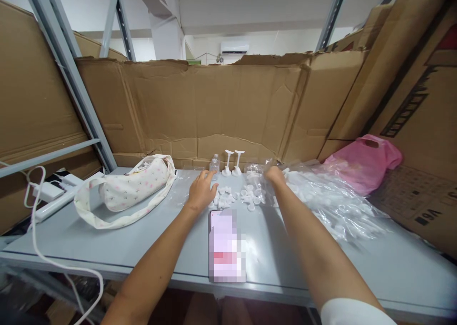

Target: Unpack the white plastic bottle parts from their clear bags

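My left hand [202, 190] rests over the table with its thumb spread from the fingers. Its fingertips are beside a small clear bottle [215, 163] that stands upright; I cannot tell whether they touch it. Two white pump heads [238, 164] stand upright just right of the bottle. Small white plastic parts [224, 199] lie in a loose pile in front of it, with round white caps [252, 195] nearby. At the clear plastic bags [328, 196], my right hand [275, 174] bends inward, its fingers hidden from me.
A phone [224, 246] lies near the front edge of the grey table [157, 244]. To the left are a white patterned bag [139, 187] and a white cable [35, 220] with chargers. A pink plastic bag [364, 165] sits at right. Cardboard [214, 101] walls the back.
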`<action>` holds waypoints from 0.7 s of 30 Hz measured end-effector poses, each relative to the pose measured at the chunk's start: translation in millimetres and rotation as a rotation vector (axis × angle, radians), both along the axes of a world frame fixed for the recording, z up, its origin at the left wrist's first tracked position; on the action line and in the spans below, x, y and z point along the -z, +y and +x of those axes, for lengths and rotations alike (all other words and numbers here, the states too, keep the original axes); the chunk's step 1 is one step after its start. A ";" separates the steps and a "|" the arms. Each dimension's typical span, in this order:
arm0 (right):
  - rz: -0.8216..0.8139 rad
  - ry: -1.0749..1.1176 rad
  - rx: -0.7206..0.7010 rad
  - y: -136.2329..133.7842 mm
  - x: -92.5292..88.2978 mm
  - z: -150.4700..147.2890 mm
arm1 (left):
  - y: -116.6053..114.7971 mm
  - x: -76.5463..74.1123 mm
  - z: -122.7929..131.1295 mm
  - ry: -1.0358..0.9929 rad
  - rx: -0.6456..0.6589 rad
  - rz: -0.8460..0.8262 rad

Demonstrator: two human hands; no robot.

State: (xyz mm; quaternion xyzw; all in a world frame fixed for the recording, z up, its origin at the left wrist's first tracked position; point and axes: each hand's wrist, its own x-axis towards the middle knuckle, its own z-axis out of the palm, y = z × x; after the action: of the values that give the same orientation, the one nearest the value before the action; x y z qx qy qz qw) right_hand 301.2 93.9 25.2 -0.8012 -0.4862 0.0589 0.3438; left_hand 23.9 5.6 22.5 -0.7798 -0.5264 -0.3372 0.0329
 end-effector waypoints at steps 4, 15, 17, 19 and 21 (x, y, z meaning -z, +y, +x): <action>0.124 0.117 -0.014 -7.2 -14.9 -11.1 | 0.6 0.3 -4.2 -0.076 0.028 0.026; 0.760 0.172 -0.510 -103.2 -68.4 -51.6 | -27.0 -17.5 18.0 -0.144 0.339 0.458; 0.801 0.043 -0.604 -118.3 -71.4 -58.9 | -34.6 -22.6 21.5 -0.154 0.370 0.520; 0.804 -0.092 -0.695 -128.0 -72.1 -64.7 | -41.2 -27.9 22.7 -0.195 0.372 0.555; 0.785 -0.178 -0.778 -134.1 -71.0 -69.8 | -46.4 -33.3 21.7 -0.288 0.330 0.547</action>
State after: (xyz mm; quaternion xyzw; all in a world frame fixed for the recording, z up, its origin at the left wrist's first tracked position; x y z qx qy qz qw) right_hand 231.4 -40.2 96.2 -0.3767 -0.7585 -0.0718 0.5269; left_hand 45.6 -40.8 55.8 -0.7612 -0.2825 -0.5731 0.1110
